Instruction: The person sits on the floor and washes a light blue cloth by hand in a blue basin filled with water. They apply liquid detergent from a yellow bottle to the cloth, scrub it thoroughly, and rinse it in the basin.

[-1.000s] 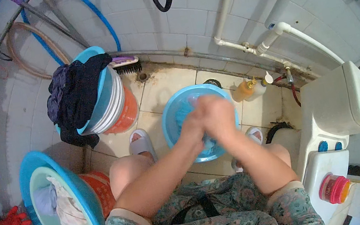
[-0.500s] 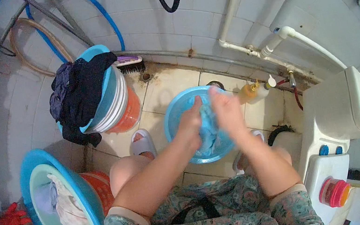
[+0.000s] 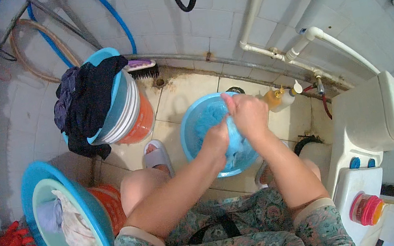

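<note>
A blue basin point(image 3: 189, 133) stands on the tiled floor between my feet, with a wet light-blue cloth point(image 3: 235, 137) bunched in and above it. My left hand point(image 3: 216, 139) is closed around the cloth on its left side. Just right of it and a little farther off, my right hand point(image 3: 248, 113) grips the same cloth, its fingers folded over. Both hands are over the basin and close together. Part of the cloth lies in the bottom of the basin, and some hangs below my hands. My fingers hide much of the gripped part.
Dark clothes point(image 3: 94, 95) drape over a blue basin on an orange-white bucket point(image 3: 132, 123). At the left, a pale green basin point(image 3: 45, 190) holds light laundry. Two pump bottles point(image 3: 274, 99) stand beyond the blue basin. A toilet point(image 3: 366, 119) is at the right, a brush point(image 3: 142, 70) by the wall.
My hands have drawn together over the basin. The right hand, blurred and more upright before, now folds over the cloth. The cloth has been lifted and bunched toward the right.
</note>
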The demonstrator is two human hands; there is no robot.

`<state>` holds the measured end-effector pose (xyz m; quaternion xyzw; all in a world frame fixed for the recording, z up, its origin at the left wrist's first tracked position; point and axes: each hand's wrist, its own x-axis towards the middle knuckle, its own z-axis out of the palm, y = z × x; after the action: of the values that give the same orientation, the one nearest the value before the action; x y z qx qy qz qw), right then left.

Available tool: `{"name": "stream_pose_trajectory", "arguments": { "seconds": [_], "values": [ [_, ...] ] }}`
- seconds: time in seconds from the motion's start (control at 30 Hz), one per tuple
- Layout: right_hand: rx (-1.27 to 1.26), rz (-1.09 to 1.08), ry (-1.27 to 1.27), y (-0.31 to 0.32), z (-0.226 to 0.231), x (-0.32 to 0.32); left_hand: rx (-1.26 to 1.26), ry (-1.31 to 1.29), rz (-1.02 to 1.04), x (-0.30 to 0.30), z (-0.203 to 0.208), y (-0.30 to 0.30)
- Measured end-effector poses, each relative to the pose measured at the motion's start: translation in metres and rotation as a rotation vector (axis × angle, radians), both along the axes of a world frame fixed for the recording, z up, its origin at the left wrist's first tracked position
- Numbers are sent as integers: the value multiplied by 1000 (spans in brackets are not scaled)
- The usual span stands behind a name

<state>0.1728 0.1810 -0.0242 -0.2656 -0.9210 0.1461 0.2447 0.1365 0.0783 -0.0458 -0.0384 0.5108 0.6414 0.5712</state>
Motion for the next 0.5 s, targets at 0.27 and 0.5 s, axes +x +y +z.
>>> {"name": "stream_pose_trajectory", "arguments": {
  "seconds": [0.27,0.5],
  "values": [
    [-1017,-225,187,45,-12,7,178,-12,-27,-11,30,-5],
    [-641,47,163,-7,6,18,56,33,69,-15,3,-1]
  ]
}}
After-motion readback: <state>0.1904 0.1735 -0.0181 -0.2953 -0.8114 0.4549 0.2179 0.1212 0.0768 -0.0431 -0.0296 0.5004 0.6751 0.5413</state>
